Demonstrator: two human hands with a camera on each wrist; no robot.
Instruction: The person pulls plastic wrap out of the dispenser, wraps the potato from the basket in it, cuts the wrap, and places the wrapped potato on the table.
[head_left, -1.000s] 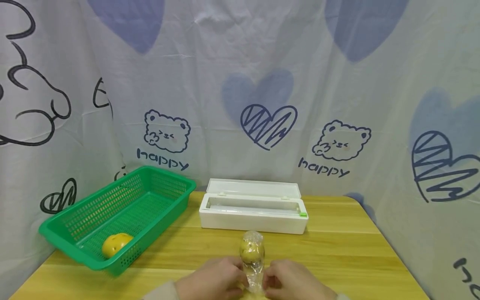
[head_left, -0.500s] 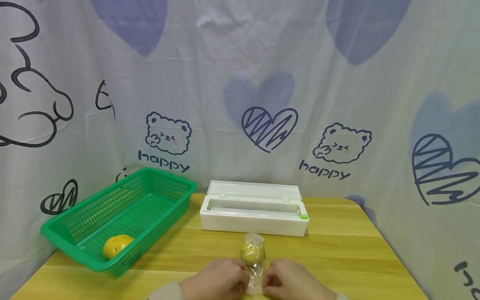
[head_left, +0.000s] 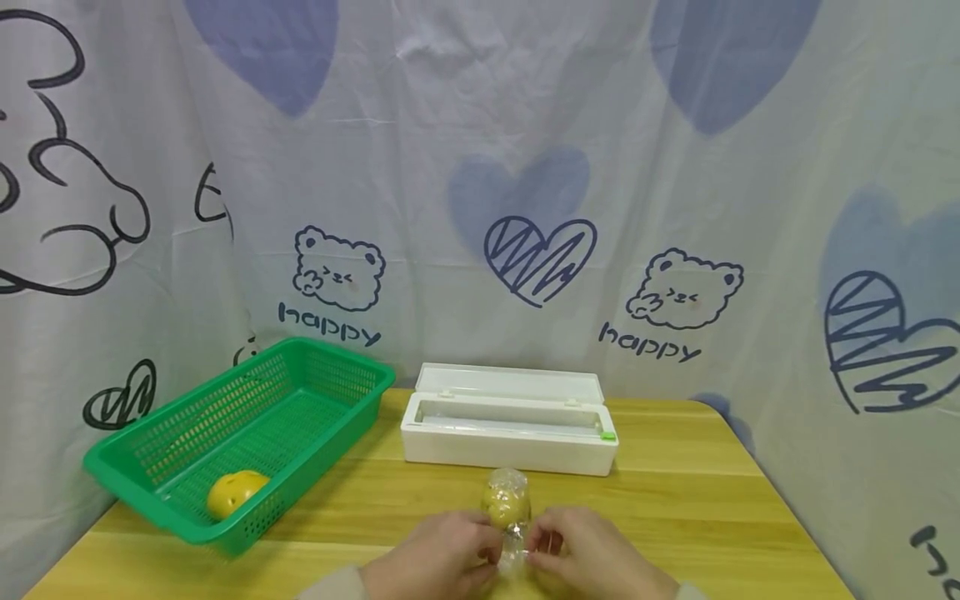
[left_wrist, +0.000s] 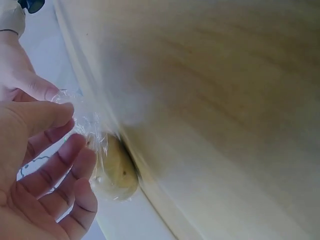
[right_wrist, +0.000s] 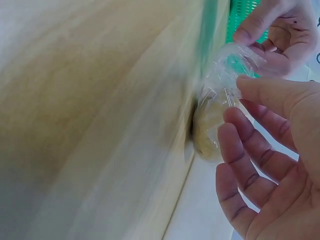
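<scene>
A yellow potato (head_left: 504, 507) wrapped in clear plastic wrap lies on the table near its front. The loose end of the plastic wrap (head_left: 513, 546) stretches from the potato toward me. My left hand (head_left: 442, 554) pinches the left edge of that end between thumb and forefinger, its other fingers loosely bent. On the opposite edge, my right hand (head_left: 588, 550) pinches the film the same way. The right wrist view has the potato (right_wrist: 207, 127) just beyond the right fingers, with crinkled film rising between both hands. In the left wrist view a dark spot marks the potato's skin (left_wrist: 120, 167).
A green plastic basket (head_left: 303, 450) stands at the left with another yellow potato (head_left: 236, 492) inside. Behind the wrapped potato is a long white cling film box (head_left: 510, 450), its lid raised and a green tab at its right end. A printed curtain (head_left: 480, 108) hangs behind the table.
Both hands have moved slightly forward, toward the potato, still at the film's edges. The loose film now looks shorter and more gathered. The head view has tilted up a little.
</scene>
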